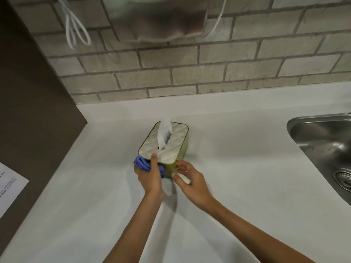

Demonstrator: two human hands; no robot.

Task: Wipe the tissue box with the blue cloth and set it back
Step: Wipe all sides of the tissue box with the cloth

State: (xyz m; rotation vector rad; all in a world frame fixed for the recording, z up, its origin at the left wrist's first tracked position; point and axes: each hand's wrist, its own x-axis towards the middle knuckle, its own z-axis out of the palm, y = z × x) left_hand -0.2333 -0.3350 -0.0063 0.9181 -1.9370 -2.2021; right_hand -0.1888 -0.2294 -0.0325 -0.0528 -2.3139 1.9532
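The tissue box [171, 140] has a quilted white top, greenish sides and a white tissue sticking up from its slot. It stands on the white countertop [237, 168]. My left hand [150, 175] grips the bunched blue cloth [142, 164] against the box's near left corner, thumb resting on the top edge. My right hand [190, 179] is at the near right corner, fingers spread and touching the box's near side, holding nothing.
A steel sink [322, 147] is set into the countertop at the right. A brick wall runs along the back, with a grey towel [159, 21] and white cords [76, 29] hanging on it. A dark panel with a paper sheet [9, 185] borders the left.
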